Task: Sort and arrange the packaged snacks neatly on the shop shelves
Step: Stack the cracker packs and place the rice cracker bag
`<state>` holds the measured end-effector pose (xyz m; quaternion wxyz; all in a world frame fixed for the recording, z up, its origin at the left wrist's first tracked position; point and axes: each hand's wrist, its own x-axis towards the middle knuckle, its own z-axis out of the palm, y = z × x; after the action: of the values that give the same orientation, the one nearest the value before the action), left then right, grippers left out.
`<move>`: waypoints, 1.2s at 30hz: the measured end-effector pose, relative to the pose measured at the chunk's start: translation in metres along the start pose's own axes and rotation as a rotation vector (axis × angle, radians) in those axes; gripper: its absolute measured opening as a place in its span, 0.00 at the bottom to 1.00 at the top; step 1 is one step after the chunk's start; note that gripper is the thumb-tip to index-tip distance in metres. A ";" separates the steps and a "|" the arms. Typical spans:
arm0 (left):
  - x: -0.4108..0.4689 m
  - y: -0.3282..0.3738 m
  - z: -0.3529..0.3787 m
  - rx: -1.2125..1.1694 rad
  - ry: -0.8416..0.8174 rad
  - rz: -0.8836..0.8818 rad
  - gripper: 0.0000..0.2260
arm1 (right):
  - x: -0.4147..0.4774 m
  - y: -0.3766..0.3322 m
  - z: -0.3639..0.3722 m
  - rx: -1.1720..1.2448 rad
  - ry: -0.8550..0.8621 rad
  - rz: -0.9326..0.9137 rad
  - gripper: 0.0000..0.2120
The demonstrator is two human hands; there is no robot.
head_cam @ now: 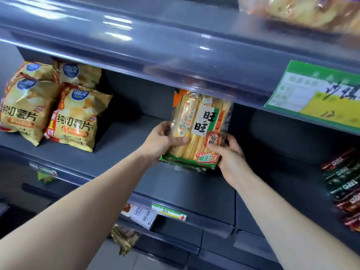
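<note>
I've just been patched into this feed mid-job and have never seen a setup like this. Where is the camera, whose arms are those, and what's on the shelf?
There is no machine here. This is one picture from a wide-angle camera worn on a person's head, looking forward and down, so the two bare arms are the wearer's own. The left hand and right hand grip the lower corners of a clear pack of rice crackers, thumbs on its front, holding it upright over the grey middle shelf. I cannot tell whether it already rests there. At the shelf's left lie four yellow crisp bags. At the picture's right edge is a stack of dark packets. A green price label hangs on the shelf edge above.
</note>
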<state>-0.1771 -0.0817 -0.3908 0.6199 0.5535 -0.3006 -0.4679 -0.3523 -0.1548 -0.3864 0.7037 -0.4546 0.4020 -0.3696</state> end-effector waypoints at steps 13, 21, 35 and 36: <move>0.049 -0.042 0.007 0.301 -0.171 0.044 0.56 | 0.047 0.038 -0.019 -0.564 -0.003 -0.088 0.27; 0.058 -0.046 -0.011 0.558 -0.162 0.022 0.55 | 0.046 0.033 -0.015 -0.862 -0.164 -0.044 0.46; 0.050 -0.055 -0.018 0.892 0.013 0.004 0.46 | 0.049 0.048 -0.029 -1.120 -0.143 -0.178 0.54; 0.051 -0.055 -0.017 0.916 0.033 0.000 0.45 | 0.050 0.050 -0.030 -1.122 -0.131 -0.184 0.53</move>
<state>-0.1563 -0.1184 -0.4549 0.3159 0.7779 -0.4667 -0.2778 -0.3511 -0.1937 -0.4522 0.3428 -0.8136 0.4512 -0.1303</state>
